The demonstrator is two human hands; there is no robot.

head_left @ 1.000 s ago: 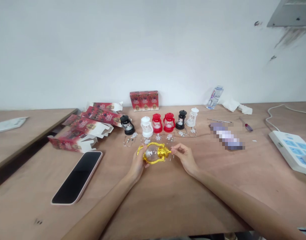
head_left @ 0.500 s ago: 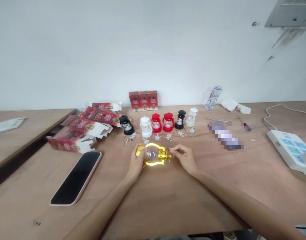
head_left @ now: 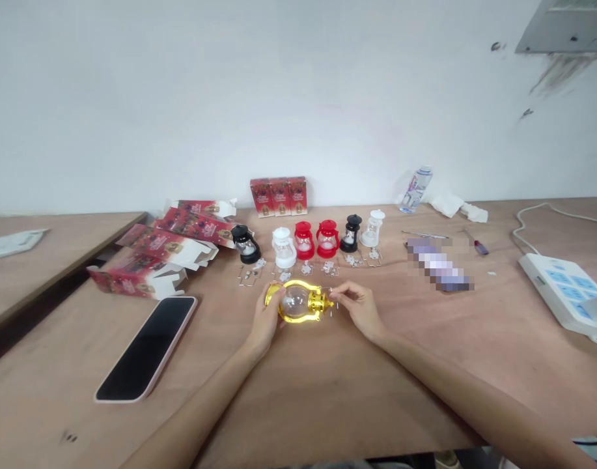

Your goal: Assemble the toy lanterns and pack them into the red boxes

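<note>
A gold toy lantern with a clear globe lies on its side, its top pointing right. My left hand is wrapped round its base, thumb on top. At the lantern's top end, my right hand pinches a thin wire handle, most of which is hard to make out. Behind my hands stands a row of small lanterns: a black one, a white one, two red ones, another black one and another white one. Bent wires and small parts lie before them.
Flattened red boxes are piled at the left, near a phone. Three red boxes stand against the wall. On the right are a bottle, tissues, a screwdriver, a blurred purple item and a power strip.
Almost nothing differs. The view has shifted very slightly, and both hands keep their hold on the lantern and the wire handle.
</note>
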